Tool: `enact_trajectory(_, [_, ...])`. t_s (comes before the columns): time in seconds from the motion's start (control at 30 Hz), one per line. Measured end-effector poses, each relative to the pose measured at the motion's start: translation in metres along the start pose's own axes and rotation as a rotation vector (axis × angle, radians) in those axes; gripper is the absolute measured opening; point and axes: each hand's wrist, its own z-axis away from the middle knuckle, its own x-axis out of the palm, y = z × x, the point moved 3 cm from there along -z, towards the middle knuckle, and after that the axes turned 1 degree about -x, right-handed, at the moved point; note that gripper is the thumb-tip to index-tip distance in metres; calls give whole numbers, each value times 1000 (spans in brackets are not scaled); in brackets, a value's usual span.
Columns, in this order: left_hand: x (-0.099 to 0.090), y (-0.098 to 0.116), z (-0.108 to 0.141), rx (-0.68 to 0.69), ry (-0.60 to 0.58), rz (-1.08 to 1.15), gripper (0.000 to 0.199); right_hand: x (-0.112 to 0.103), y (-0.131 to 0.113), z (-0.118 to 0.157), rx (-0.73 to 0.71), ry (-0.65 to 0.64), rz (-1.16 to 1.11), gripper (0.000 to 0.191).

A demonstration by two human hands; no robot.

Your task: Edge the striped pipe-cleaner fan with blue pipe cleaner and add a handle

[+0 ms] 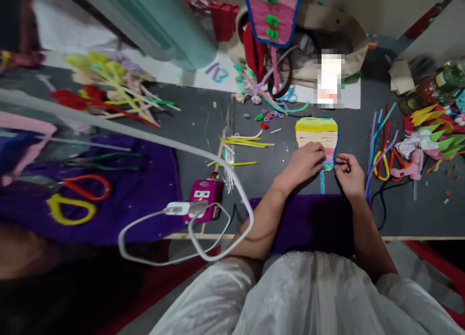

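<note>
A striped pipe-cleaner piece (316,128), yellow, cream, pink and blue, lies on the dark table with a dark blue edging around it. Its light blue stem (322,182) points toward my body. My left hand (307,160) rests over the lower left of the piece, fingers bent and holding it down; it hides part of the stripes. At the lower right edge, my right hand (349,173) pinches the dark blue pipe-cleaner edging (335,156) between thumb and fingers.
Several loose pipe cleaners (250,142) and small beads (264,125) lie to the left. A white cable (232,170) and purple power socket (205,197) are nearer me. Scissors (381,165) and a pink glue gun (412,168) are at right. A lit phone (330,78) stands behind.
</note>
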Motion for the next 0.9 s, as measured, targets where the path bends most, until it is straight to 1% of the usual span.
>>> enact_trajectory(0.1, [-1, 0, 0, 25, -4, -7, 13, 0, 3, 1, -7, -9, 3, 37])
enact_trajectory(0.23, [0, 2, -1, 52, -37, -34, 20, 1, 6, 0, -20, -34, 21, 38])
enact_trajectory(0.4, [0, 3, -3, 22, -86, -63, 25, 1, 0, 1, -54, -72, 65, 39])
enact_trajectory(0.77, [2, 9, -6, -32, -132, -114, 25, 0, -17, 3, -145, -82, 319, 45])
enact_trajectory(0.9, [2, 9, -6, -22, -130, -115, 23, 2, -21, 4, -186, -80, 383, 47])
